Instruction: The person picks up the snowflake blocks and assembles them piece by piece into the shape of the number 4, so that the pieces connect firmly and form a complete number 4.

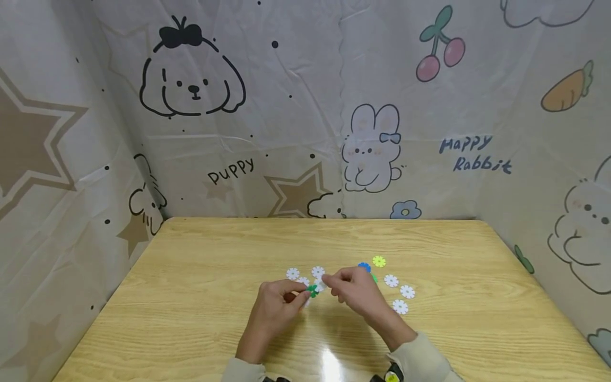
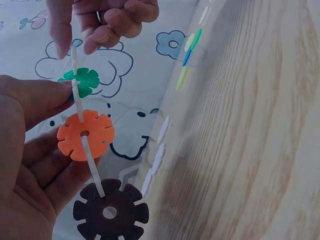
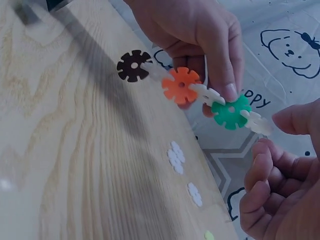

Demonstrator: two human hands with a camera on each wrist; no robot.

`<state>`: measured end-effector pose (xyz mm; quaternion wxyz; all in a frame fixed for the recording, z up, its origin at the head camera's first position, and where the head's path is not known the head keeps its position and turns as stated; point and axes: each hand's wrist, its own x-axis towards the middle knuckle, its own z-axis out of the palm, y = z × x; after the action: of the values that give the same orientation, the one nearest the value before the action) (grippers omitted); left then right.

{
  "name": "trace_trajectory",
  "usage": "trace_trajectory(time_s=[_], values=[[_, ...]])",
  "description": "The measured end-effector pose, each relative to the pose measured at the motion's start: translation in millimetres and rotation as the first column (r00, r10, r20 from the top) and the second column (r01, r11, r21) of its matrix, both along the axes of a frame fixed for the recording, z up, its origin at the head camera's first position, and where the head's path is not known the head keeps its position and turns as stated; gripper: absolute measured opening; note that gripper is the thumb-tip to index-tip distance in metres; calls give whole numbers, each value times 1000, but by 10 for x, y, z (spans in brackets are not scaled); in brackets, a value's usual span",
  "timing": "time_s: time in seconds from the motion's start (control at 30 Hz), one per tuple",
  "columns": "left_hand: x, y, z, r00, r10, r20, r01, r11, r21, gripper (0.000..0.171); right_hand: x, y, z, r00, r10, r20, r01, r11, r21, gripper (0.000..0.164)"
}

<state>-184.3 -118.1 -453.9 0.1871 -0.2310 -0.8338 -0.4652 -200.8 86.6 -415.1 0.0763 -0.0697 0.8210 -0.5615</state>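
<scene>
My left hand (image 1: 277, 306) pinches the green notched disc (image 2: 89, 80) of a short chain between thumb and fingers. In the left wrist view, the chain runs down through an orange disc (image 2: 100, 139) to a dark brown disc (image 2: 90, 212), with white discs slotted edge-on between the coloured ones. Another white disc (image 3: 256, 123) sticks out from the green disc's free side. Around that white disc, the thumb and bent fingers of my right hand (image 1: 361, 293) stand apart, with a visible gap beside its edge. Whether a fingertip touches it is hard to tell.
On the wooden table (image 1: 215, 254), several loose white discs lie beyond my left hand, one being this white disc (image 1: 293, 273). To the right are a blue disc (image 1: 364, 266), a yellow disc (image 1: 379, 261), a partly hidden green one and more white discs (image 1: 400, 306). Printed cloth (image 1: 286, 122) hangs behind.
</scene>
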Motion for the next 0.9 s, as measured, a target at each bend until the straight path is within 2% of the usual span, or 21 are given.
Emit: trace_trajectory(time_s=[0.6, 0.9], values=[[21, -4, 8, 998, 32, 56, -33, 999, 17, 4, -6, 334, -19, 1000, 20, -23, -19, 999, 32, 27], [31, 0, 4, 998, 59, 32, -60, 998, 9, 3, -1, 475, -43, 999, 15, -45, -8, 989, 149, 23]])
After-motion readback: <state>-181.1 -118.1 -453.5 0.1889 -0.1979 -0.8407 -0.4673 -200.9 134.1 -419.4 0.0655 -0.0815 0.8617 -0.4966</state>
